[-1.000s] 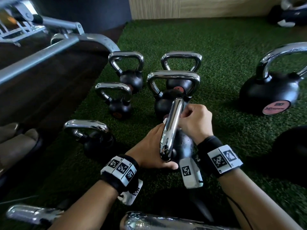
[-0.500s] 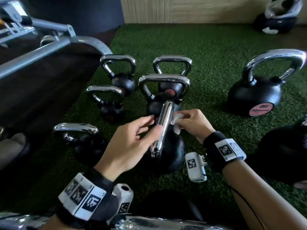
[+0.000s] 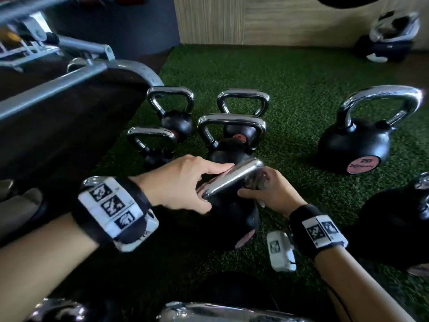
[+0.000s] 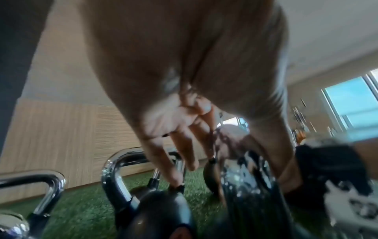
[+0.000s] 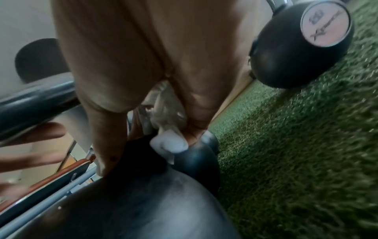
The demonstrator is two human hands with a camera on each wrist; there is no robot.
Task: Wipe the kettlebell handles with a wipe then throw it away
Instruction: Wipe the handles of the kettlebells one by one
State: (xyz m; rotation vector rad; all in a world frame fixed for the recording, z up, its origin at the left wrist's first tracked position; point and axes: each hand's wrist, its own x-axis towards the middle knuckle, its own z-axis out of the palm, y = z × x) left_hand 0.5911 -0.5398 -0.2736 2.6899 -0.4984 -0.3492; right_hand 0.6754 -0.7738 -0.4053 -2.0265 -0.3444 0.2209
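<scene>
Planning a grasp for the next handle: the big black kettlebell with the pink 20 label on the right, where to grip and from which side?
Take the big black kettlebell with the pink 20 label by the top bar of its chrome loop handle, coming from above. It stands upright on the green turf, the arch is wide open underneath, and nothing crowds it.

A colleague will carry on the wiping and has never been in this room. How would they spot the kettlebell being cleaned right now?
On the green turf, find the cluster of chrome-handled kettlebells beside the dark bench. The kettlebell being wiped is just in front of that cluster. Unlike its upright neighbours, it is tilted, with the left hand on its handle and the right hand beside the handle.
</scene>
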